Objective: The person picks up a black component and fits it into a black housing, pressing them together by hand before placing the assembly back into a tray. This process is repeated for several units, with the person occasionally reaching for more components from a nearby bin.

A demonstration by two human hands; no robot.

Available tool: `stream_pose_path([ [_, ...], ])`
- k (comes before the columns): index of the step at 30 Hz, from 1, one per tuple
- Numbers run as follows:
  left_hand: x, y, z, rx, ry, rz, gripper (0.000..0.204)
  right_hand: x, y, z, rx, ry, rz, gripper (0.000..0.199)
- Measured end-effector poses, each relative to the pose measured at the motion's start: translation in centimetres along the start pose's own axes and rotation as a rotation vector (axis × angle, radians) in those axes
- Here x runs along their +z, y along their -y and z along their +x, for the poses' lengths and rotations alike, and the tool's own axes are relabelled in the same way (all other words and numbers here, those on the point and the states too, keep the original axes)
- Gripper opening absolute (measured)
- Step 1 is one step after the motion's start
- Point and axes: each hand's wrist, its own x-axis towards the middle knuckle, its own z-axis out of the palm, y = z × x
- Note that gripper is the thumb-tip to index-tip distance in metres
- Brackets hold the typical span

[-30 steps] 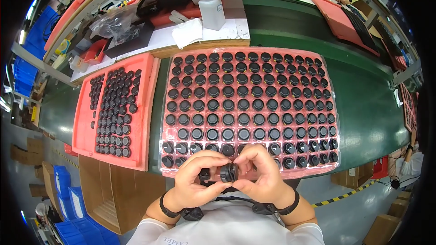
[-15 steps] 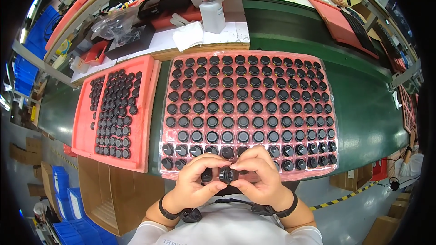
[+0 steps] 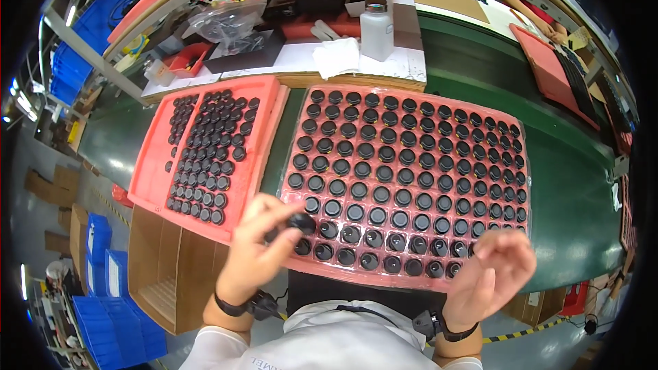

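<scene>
- A small black round cap (image 3: 300, 222) sits in the left hand (image 3: 264, 250), its fingers (image 3: 282, 207) clamped on it at the near-left corner of the big tray (image 3: 301, 121).
- The cap hovers just over the tray's front rows, beside other caps (image 3: 404, 178) seated in their pockets; whether it touches the tray I cannot tell.
- The right hand (image 3: 490, 274) is empty, fingers spread apart, palm up, over the tray's near-right edge and touching nothing.
- Judged from this, the step in hand is setting a cap into, or lifting it from, a front-left pocket; which one I cannot tell.
- The next move calls for lining the cap squarely over one pocket without knocking its neighbours, which stand close together.
- A smaller red tray (image 3: 154, 164) of packed black parts lies just left, both on the green worktop (image 3: 569, 192).
- Beyond them stands a white bottle (image 3: 377, 27) on a light board (image 3: 288, 62).
</scene>
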Motion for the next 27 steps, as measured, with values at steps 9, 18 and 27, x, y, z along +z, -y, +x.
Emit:
stream_pose_path([
  [9,-1.6,4.1,2.5,-0.354,-0.125,0.184,0.020,0.8,-0.5,-1.7,0.045,0.425,-0.131,0.030],
  [18,-1.2,6.1,2.8,-0.373,-0.026,0.332,0.018,0.7,-0.6,-2.4,0.093,0.425,-0.125,0.026],
  [27,-1.0,7.3,2.7,-0.189,-0.053,0.425,0.018,0.7,-0.7,-2.3,0.076,0.433,-0.149,0.025],
])
